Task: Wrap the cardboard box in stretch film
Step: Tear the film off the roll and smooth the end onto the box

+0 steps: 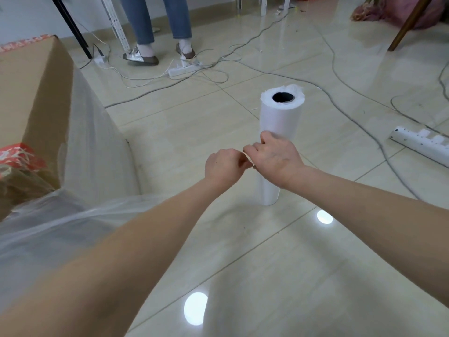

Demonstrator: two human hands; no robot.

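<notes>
The white upright stretch-film roll (281, 115) stands at 3 o'clock of the brown cardboard box (36, 105). The left hand (224, 166) and right hand (275, 158) meet at the roll, fingers curled; whether either grips anything cannot be told.

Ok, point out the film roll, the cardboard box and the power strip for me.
film roll (280, 117), head view, upper side wall
cardboard box (36, 98), head view, bare brown side
power strip (185, 70), head view, its white casing

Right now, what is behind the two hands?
Behind the right hand, the stretch film roll stands upright on the tiled floor, hollow core open on top; the hand covers its middle. Behind the left hand, only floor. Any loose film edge is hidden.
</notes>
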